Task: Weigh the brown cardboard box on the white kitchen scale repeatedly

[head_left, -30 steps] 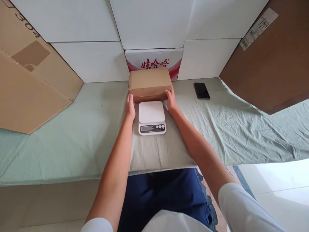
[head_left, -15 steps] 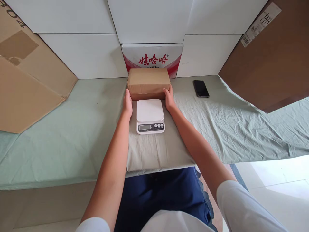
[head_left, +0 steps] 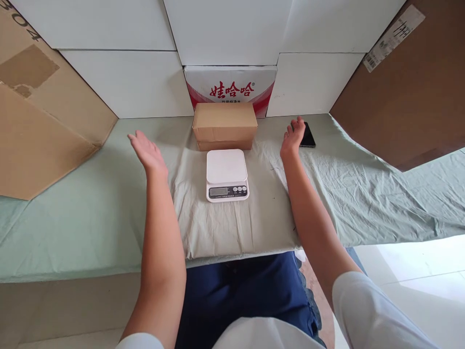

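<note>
Head view shows our green sheet (head_left: 109, 218) over the bench, white panels (head_left: 123, 82) behind, a cardboard box (head_left: 224, 125) just beyond the scale (head_left: 227, 174). Our left hand (head_left: 147, 152) and right hand (head_left: 293, 136) hover spread, empty, well apart from the box, the right by a phone (head_left: 309, 136).

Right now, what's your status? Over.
Left hand open, off the box. Right hand open, over the phone. Box sits behind the scale. Nothing between.

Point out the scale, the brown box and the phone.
scale (head_left: 226, 166): head view, white weighing plate.
brown box (head_left: 224, 115): head view, top face.
phone (head_left: 309, 136): head view, dark screen right of the hand.
</note>
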The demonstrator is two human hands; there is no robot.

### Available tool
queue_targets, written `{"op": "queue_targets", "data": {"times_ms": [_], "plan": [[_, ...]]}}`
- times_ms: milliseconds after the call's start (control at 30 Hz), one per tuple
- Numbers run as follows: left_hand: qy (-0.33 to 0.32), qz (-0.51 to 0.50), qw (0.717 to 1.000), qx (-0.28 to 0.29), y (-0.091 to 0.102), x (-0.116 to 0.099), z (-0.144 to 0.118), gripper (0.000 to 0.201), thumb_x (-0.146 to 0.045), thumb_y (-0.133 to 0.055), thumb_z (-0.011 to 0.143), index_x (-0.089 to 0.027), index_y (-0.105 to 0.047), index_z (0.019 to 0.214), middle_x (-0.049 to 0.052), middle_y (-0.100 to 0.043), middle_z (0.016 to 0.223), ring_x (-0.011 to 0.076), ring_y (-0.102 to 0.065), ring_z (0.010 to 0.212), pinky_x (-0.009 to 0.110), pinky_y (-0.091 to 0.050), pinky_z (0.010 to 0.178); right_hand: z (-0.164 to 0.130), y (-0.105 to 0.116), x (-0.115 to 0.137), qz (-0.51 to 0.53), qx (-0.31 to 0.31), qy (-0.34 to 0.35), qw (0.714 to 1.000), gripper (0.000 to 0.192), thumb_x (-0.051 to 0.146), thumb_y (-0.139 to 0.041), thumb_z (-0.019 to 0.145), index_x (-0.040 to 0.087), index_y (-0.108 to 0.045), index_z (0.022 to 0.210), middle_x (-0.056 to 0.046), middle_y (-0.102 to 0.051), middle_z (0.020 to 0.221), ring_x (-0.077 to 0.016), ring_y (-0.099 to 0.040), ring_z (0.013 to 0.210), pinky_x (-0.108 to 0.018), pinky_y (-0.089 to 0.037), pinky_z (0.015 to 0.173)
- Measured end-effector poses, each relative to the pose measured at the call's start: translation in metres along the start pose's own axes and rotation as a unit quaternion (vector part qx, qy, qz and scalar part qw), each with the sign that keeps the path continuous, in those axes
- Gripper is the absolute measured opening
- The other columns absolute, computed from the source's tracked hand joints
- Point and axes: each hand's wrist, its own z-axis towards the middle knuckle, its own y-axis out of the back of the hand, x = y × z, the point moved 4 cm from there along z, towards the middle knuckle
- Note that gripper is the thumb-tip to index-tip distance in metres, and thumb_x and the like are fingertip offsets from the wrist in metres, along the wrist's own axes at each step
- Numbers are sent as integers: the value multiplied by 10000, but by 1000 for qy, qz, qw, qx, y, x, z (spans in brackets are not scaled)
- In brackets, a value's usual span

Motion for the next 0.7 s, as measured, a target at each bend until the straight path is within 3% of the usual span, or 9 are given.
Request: {"op": "queue_targets", "data": {"times_ms": [100,200,433,567,700], "plan": [[-5,12,1000,10,-1,-10,-9,912,-691,14,1015,-89,-23,1698,85,57,1834,206,65,1699,376,-73,1396,-4,12,2,11,-10,-39,999,682,669,-306,892,340,-450,1472,-28,-428,1663,-219,-428,1605,-539,-209,1372],[8,21,999,25,-14,-2,-13,920,-683,20,1015,-70,-47,1697,98,13,1834,202,22,1702,389,-81,1395,-20,4,-2,9,-7,-69,998,667,628,-322,907,312,-453,1479,-28,-438,1668,-199,-445,1591,-486,-199,1383],[31,2,997,75,-26,43,4,875,-824,-149,959,-336,-291,1671,-42,-101,1828,199,20,1699,442,-46,1403,-21,2,-6,-5,12,-90,996,658,658,-362,875,317,-502,1420,-34,-508,1618,-210,-490,1557,-517,-241,1368],[25,24,992,118,-35,53,5,996,-897,-149,905,-283,-317,1670,20,-119,1829,236,-5,1700,468,-70,1396,-20,-2,-7,-22,36,-96,995,681,686,-387,847,317,-514,1405,-43,-506,1628,-235,-480,1568,-535,-249,1364],[51,36,990,129,-53,56,-4,970,-902,-173,898,-308,-441,1617,51,-255,1799,233,-136,1689,440,-165,1381,-36,-27,-10,-18,102,-112,988,644,681,-424,850,327,-531,1377,-35,-533,1626,-244,-490,1566,-541,-291,1353]]}}
